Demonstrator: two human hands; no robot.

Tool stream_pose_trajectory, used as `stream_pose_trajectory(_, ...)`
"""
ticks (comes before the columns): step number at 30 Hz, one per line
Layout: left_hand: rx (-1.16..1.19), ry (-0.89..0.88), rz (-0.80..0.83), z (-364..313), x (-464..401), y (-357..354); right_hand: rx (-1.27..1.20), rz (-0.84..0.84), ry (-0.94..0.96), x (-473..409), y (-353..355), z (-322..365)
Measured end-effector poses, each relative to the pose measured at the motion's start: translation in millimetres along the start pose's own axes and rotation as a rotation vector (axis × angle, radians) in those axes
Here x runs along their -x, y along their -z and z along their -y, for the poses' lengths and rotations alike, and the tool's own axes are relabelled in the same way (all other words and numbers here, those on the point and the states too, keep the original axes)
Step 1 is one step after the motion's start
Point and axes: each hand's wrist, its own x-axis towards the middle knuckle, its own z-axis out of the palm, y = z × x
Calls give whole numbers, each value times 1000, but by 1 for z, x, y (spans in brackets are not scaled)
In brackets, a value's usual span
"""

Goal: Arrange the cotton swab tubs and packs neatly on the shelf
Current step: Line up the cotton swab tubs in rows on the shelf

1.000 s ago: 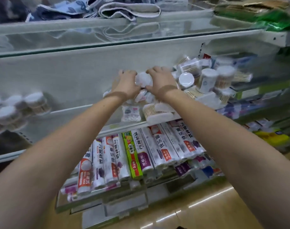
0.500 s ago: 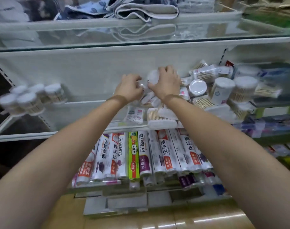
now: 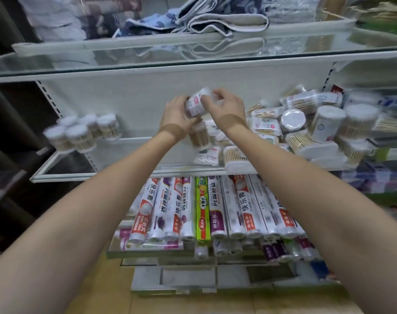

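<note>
Head view: left hand and right hand both grip one swab pack, lifted above the shelf beside the right-hand heap. Carry it level toward the upright tubs far left; set it flush.

- The light is even and fairly bright, cool and a little greenish; I can't tell where it comes from.
- The glass shelf above my hands mirrors the folded towels in a soft sheen.
- Motion blur smears the swab tubs left of my left hand, and the pack I hold.
- Right of my right hand, the far edge goes streaky.
- Shelf lines bow near the corners; my forearms look stretched.
- The cling-film rolls below read sharp.
</note>
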Motion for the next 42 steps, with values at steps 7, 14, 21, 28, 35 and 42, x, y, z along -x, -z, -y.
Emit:
stream_pose_trajectory(7, -81, 107, 1, 44, 15, 39, 59, 203, 44, 12, -45, 27)
stream_pose_trajectory(14, -24, 187, 8, 75, 28, 73, 38, 310, 99, 22, -83, 46)
stream_pose_trajectory(21, 115, 233, 25, 103, 35, 98, -22, 286, 172, 23, -116, 63)
stream_pose_trajectory(28, 121, 177, 91, 126, 45, 115, -28, 271, 171, 23, -140, 84)
stream_pose_trajectory(35, 138, 117, 175, 143, 50, 129, 11, 291, 193, 23, -157, 104)
stream_pose_trajectory(42, 185, 129, 185, 167, 46, 143, 73, 391, 182, 32, -167, 109)
